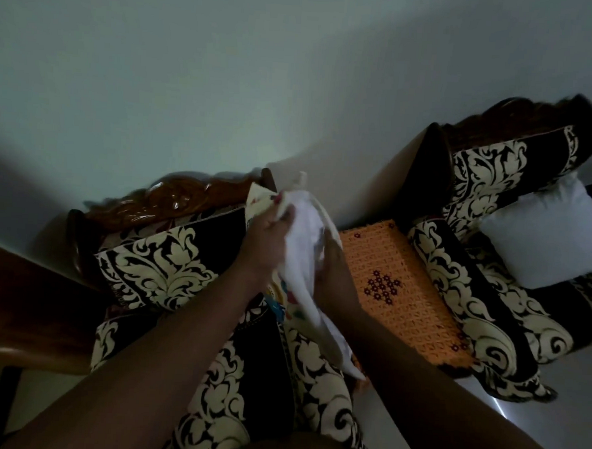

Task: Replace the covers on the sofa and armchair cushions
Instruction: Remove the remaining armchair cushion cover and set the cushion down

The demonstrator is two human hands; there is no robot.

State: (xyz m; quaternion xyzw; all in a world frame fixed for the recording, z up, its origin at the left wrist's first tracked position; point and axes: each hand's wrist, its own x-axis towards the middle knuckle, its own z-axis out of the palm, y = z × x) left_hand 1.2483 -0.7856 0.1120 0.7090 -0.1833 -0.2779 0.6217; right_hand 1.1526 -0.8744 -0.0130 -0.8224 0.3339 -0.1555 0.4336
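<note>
I see a white cushion (303, 255) — crumpled, half inside a patterned cover (284, 292) — above the armchair (168, 272) seat; left hand (266, 236) fingers grip its top, right hand (334, 260) fingers curl round its side.

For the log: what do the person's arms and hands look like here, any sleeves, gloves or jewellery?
Both forearms are bare right up to the frame edge: no sleeves, gloves, watch or bracelets show. The left hand has what looks like pinkish-red varnish on a fingernail near its fingertips, though motion blur softens it. The right hand is dim and partly hidden; no rings can be made out on either hand in this dark picture.
</note>
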